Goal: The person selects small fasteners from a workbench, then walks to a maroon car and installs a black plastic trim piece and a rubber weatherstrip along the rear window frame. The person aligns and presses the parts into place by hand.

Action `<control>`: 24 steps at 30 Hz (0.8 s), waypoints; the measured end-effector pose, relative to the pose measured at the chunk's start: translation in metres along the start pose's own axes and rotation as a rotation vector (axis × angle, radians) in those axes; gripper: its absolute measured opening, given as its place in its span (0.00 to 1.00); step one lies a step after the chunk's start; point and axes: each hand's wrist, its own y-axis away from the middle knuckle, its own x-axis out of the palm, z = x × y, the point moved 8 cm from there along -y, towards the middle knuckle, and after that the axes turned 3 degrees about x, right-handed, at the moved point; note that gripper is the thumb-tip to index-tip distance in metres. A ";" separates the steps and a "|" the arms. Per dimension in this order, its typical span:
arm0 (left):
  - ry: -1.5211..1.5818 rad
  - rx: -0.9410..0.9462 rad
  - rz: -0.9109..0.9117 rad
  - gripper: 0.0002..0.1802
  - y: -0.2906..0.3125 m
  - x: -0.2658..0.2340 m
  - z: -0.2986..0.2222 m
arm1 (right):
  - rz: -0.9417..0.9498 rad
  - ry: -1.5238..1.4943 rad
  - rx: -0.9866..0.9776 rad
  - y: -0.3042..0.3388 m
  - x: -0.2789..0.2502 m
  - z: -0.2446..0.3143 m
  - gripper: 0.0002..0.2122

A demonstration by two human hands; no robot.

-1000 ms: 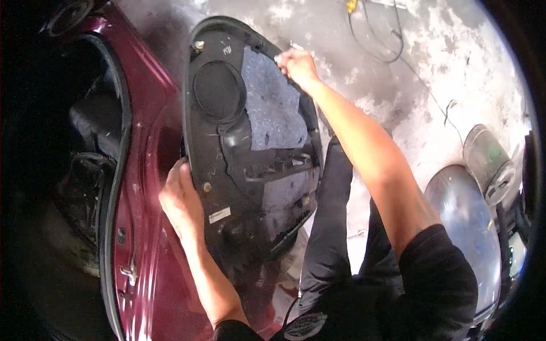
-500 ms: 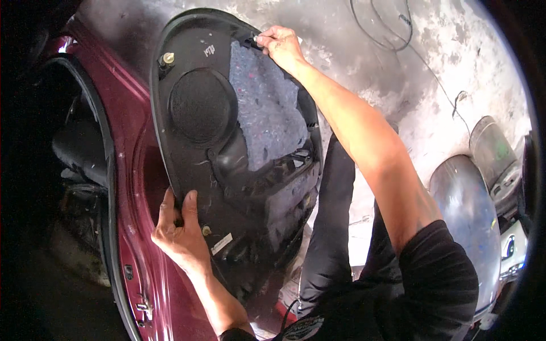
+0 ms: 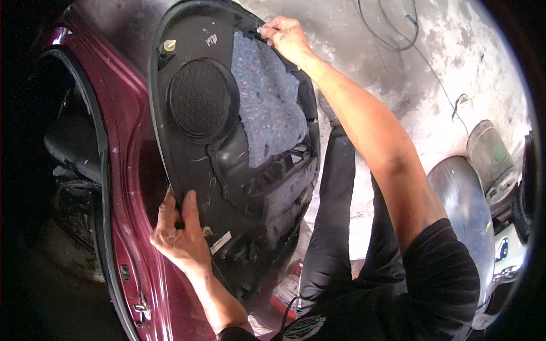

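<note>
A black car door trim panel point(image 3: 190, 162) is held up in front of me with its inner side showing. It has a round speaker grille point(image 3: 199, 99) and a grey-blue felt pad point(image 3: 267, 102). My left hand point(image 3: 185, 241) grips the panel's left edge, thumb on the inner side and some fingers hidden behind. At the panel's upper right edge, my right hand point(image 3: 288, 41) pinches a small pale clip point(image 3: 260, 30); whether the clip is seated in the panel is unclear. Another yellowish clip point(image 3: 169, 45) sits near the panel's upper left edge.
To the left stands a maroon car body point(image 3: 128, 148) with an open doorway edged by a black seal point(image 3: 104, 159). A black cable point(image 3: 418, 51) lies on the stained concrete floor point(image 3: 443, 74). Grey curved body parts point(image 3: 460, 199) are at the right.
The panel has shifted slightly upward and its speaker grille shows more clearly. My right hand has moved up a little with the panel's edge. My left hand keeps its grip.
</note>
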 end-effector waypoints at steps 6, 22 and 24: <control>0.043 0.087 0.011 0.15 0.001 0.001 0.002 | -0.059 0.043 -0.028 -0.006 0.004 0.001 0.06; -0.159 0.169 0.067 0.17 0.001 0.001 -0.011 | 0.075 -0.136 0.143 0.040 -0.060 -0.020 0.10; -0.204 0.147 0.062 0.19 0.000 -0.007 0.001 | 0.178 -0.321 0.200 0.085 -0.090 -0.047 0.11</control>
